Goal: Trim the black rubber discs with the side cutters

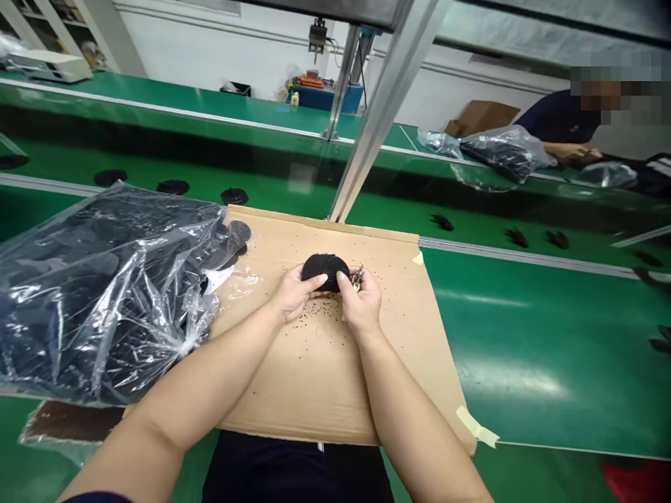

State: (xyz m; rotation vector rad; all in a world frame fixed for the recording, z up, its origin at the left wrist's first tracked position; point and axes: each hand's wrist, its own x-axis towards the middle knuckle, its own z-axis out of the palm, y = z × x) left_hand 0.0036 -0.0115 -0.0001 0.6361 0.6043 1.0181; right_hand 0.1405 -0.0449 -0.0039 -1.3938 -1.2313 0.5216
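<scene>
A black rounded part [326, 271], its exact kind unclear, is held in front of me above a sheet of cardboard [309, 384]. My left hand [294, 292] grips its left side, thumb on the face and fingers behind. The thumb of my right hand [363, 297] presses on the right side of the same part. Tucked in my right fingers is a small metal tool [357, 279], mostly hidden, whose kind I cannot make out. Small dark scraps [319, 311] lie scattered on the cardboard below both hands.
A large clear plastic bag [105, 293] full of black parts covers the left side. Behind the cardboard, a green conveyor belt [293, 185] carries several black pieces [234, 196]. A metal post [374, 105] rises at the cardboard's far edge. Another person [560, 119] handles bagged items at right.
</scene>
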